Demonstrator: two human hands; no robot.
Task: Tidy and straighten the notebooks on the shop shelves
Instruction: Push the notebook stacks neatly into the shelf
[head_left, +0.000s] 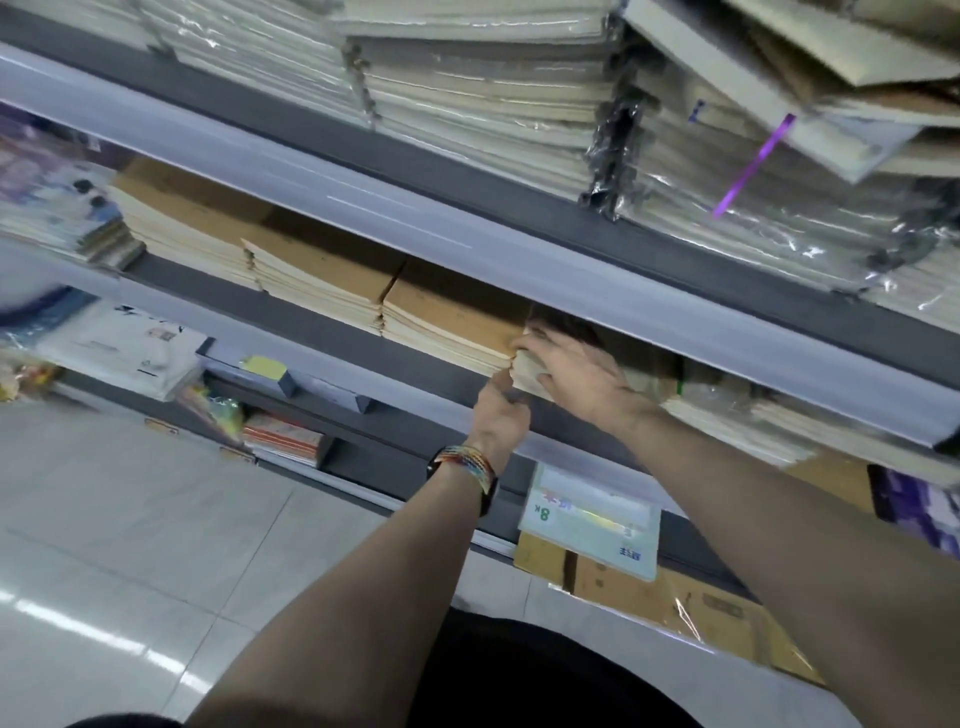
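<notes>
Left hand (501, 415) curled, right hand (574, 374) flat

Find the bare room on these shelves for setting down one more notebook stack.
Bare: the dark lower shelf between the orange booklets and the green pad; a thin strip fronting the brown stacks. Crowded: the top shelf's wrapped stacks, packed and overhanging.

Notebooks (452, 306): matt brown kraft-paper covers, cream paper page edges. Upper stacks (493, 104): paper, sealed in glossy, crinkled clear plastic wrap (779, 208). Shelf rail (363, 208): smooth, pale, plastic-looking. Floor tiles (130, 545): glossy, reflective. Boxes (623, 587): matt brown cardboard. Wristband (467, 462): woven cord.
</notes>
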